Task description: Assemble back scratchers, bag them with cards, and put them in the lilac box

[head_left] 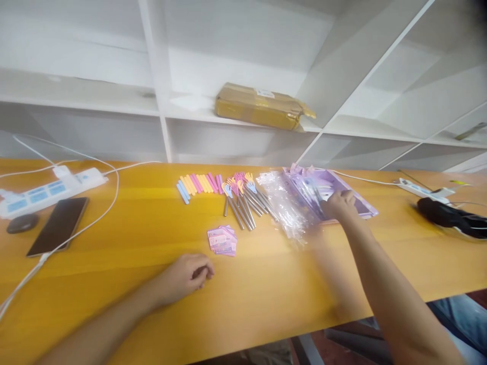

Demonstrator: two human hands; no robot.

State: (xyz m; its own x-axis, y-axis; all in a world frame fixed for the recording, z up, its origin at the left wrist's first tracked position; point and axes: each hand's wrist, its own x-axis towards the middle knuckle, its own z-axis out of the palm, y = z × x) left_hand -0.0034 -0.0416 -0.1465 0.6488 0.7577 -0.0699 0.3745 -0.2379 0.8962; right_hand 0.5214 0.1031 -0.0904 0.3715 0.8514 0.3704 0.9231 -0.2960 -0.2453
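My left hand (pixel 192 274) rests on the table with its fingers curled in and nothing showing in them. Just beyond it lies a loose stack of pink and purple cards (pixel 222 240). My right hand (pixel 338 204) is closed over a shallow purple box (pixel 361 203); what its fingers grip is blurred. Clear plastic bags (pixel 285 203) spread from the box's left side. Left of them is a pile of metal-rod back scratchers (pixel 245 205) with pink, yellow and blue hand-shaped heads. A row of coloured tubes (pixel 200 183) in blue, yellow, pink and purple lies farther left.
At the left are a power strip (pixel 49 190) with white cables, a black phone (pixel 59 225) and a mouse (pixel 23 223). Another power strip (pixel 422 190) and a black object (pixel 452 215) lie at the right. A taped brown parcel (pixel 261 106) sits on the white shelf behind.
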